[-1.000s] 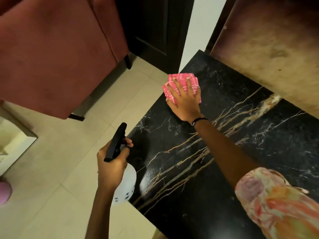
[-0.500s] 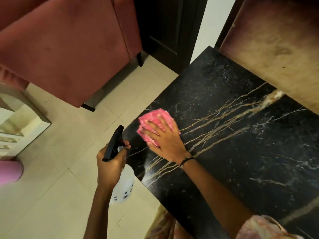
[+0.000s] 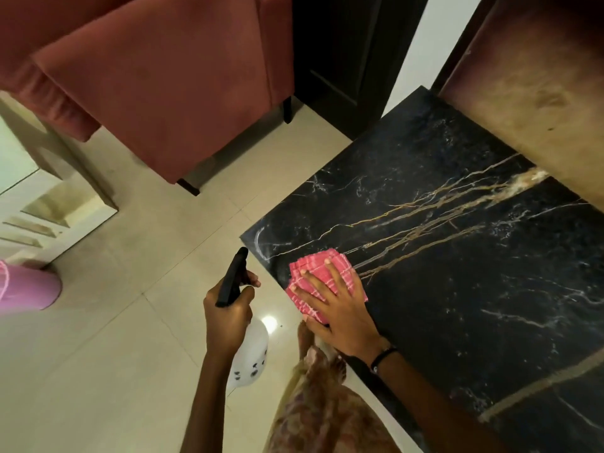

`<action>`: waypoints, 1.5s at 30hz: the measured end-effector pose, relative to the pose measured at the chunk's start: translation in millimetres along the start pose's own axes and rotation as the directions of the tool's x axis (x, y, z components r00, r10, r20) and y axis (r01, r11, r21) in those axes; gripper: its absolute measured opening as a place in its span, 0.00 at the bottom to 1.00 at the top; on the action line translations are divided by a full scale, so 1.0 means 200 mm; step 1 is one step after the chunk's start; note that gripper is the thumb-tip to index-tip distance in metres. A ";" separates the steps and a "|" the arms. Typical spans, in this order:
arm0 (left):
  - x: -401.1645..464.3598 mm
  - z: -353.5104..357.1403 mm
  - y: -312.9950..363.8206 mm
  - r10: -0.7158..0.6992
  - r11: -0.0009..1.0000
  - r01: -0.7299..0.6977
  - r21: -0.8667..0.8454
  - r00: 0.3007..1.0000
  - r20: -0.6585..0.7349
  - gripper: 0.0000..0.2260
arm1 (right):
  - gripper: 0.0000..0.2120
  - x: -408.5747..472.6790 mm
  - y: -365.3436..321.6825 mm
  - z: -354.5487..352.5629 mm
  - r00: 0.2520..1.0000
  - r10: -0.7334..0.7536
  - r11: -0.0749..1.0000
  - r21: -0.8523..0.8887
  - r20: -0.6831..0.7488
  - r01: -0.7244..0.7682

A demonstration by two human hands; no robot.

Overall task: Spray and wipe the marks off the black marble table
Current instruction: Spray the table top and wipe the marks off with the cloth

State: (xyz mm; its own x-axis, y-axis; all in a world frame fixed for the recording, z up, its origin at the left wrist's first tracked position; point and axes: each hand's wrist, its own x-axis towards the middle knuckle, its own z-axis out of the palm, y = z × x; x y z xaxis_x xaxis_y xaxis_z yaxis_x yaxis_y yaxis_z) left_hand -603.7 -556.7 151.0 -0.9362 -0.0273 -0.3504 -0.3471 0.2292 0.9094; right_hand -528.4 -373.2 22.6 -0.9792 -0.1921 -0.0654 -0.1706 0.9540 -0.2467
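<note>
At far left, a pink rounded object (image 3: 27, 287) is cut off by the frame edge and cannot be identified; above it a pale framed panel (image 3: 49, 204) leans on the tiled floor (image 3: 130, 322), only partly visible. Behind these, a red upholstered chair (image 3: 170, 83) fills the upper left, its top out of view. Lower centre, the left hand (image 3: 228, 318) grips the black trigger head of a white spray bottle (image 3: 250, 358); the hand hides most of the bottle's neck, and the dark marks on the body are too small to read. Just beside it, the right hand (image 3: 340, 308), fingers straight and spread, presses flat on a folded pink checked cloth (image 3: 318, 276) at the near left corner of the counter (image 3: 474, 289). Its black marble top is glossy, with gold and white veins running diagonally. At upper right, a brown blurred surface (image 3: 529, 93) overhangs and conceals the counter's far edge. A dark door (image 3: 346, 53) stands behind.
</note>
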 end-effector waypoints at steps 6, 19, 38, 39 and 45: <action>0.08 -0.11 -0.03 -0.039 0.999 0.038 -0.018 0.998 -0.055 0.34 | 0.30 0.41 -0.05 -0.02 0.981 -0.173 0.981 -0.070 0.084 0.179; 0.34 -0.27 -0.01 -0.018 0.999 0.020 0.036 0.998 -0.059 0.29 | 0.23 1.01 -0.22 -0.02 0.992 -0.069 0.990 -0.113 0.101 0.081; 0.42 -0.17 0.06 -0.015 0.997 0.006 0.074 0.992 0.122 0.33 | 0.26 0.79 -0.06 -0.01 0.996 -0.082 0.997 -0.009 0.021 0.082; 0.41 -0.17 0.07 -0.011 0.997 0.002 0.075 0.992 0.128 0.33 | 0.27 0.80 0.01 -0.02 0.998 -0.059 0.998 -0.027 0.018 0.060; 0.41 -0.16 0.10 0.021 0.994 -0.036 0.106 0.990 0.142 0.25 | 0.32 0.75 0.58 -0.18 0.920 0.381 0.919 -0.067 -0.089 -0.387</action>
State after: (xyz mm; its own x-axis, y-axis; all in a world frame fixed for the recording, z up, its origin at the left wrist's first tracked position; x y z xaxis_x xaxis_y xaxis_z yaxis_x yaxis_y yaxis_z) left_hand -688.8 -585.9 148.2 -0.9260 0.1158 -0.3592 -0.3049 0.3315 0.8928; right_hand -699.4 -283.1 19.3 -0.9759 0.2075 -0.0682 0.2151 0.9670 -0.1365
